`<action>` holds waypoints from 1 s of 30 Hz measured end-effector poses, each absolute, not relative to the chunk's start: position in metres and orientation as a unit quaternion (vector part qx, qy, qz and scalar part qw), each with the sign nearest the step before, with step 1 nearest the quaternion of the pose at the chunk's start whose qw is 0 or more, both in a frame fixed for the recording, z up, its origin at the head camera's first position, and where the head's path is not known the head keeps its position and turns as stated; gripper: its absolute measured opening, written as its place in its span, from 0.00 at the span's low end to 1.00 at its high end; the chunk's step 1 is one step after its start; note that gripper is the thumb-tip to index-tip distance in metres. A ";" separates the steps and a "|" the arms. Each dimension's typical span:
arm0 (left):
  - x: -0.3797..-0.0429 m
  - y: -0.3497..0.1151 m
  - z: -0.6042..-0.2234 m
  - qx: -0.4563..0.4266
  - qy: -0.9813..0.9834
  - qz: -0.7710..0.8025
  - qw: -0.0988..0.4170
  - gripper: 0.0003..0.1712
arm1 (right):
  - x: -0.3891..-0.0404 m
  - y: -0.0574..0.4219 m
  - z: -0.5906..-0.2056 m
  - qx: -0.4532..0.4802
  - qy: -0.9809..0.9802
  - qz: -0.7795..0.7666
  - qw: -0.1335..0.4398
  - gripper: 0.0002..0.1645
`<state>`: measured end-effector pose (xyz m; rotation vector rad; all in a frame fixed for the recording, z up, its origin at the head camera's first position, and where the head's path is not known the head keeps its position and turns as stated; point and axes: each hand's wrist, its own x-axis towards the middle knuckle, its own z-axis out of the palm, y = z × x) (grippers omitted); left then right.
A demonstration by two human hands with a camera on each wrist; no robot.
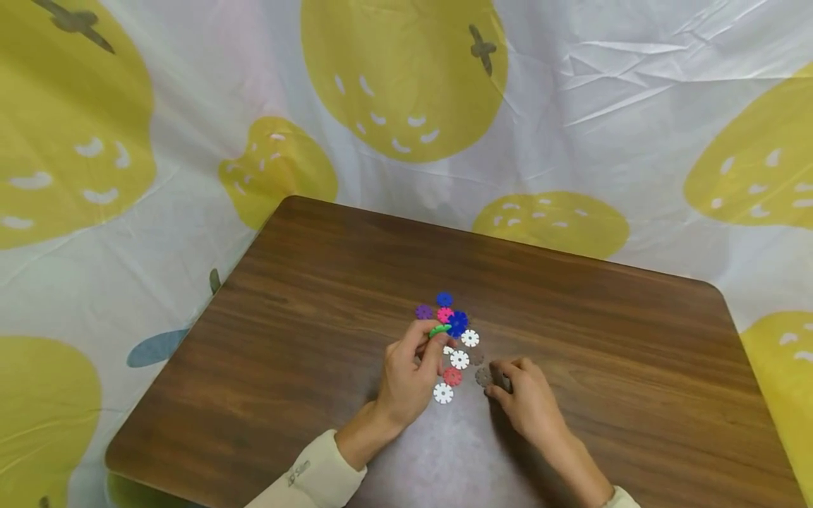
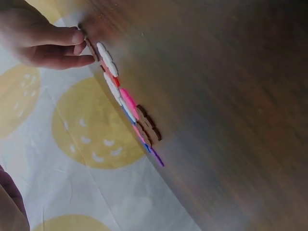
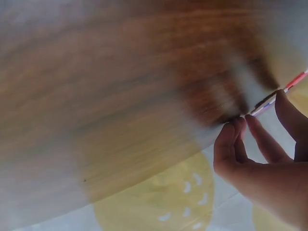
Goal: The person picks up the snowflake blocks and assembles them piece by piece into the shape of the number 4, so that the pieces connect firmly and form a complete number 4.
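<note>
On the wooden table (image 1: pixel 305 310), a hand could pass over the broad bare stretches left of the left hand (image 1: pixel 406 377), right of the right hand (image 1: pixel 530 403) and beyond the discs, as far as the hanging cloth (image 1: pixel 546 134) behind the far edge. Between the 2 hands the gap is narrow, with the white disc (image 1: pixel 443 393), red disc (image 1: pixel 452 377) and brown disc (image 1: pixel 483 377) lying flat in it. The left hand, holding the green disc (image 1: pixel 438 330) raised, blocks the near-side way to the purple disc (image 1: pixel 423 311).

white disc (image 1: pixel 447 350): partly hidden by left hand (image 1: pixel 409 370) | right sleeve (image 1: pixel 622 499), tabletop (image 1: pixel 635 395): cut off below
</note>
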<state>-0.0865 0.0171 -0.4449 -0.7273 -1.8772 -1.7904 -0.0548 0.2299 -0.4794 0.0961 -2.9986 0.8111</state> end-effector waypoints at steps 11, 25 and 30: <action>-0.086 0.022 -0.442 -0.277 -0.670 -0.650 0.227 0.07 | -0.061 0.228 -0.473 0.009 -0.958 0.287 -0.004 0.10; -0.085 0.025 -0.444 -0.273 -0.680 -0.641 0.228 0.05 | -0.066 0.231 -0.407 0.012 -0.905 0.403 0.136 0.04; -0.083 0.026 -0.443 -0.277 -0.680 -0.644 0.217 0.05 | -0.063 0.227 -0.387 0.027 -0.892 0.415 0.180 0.02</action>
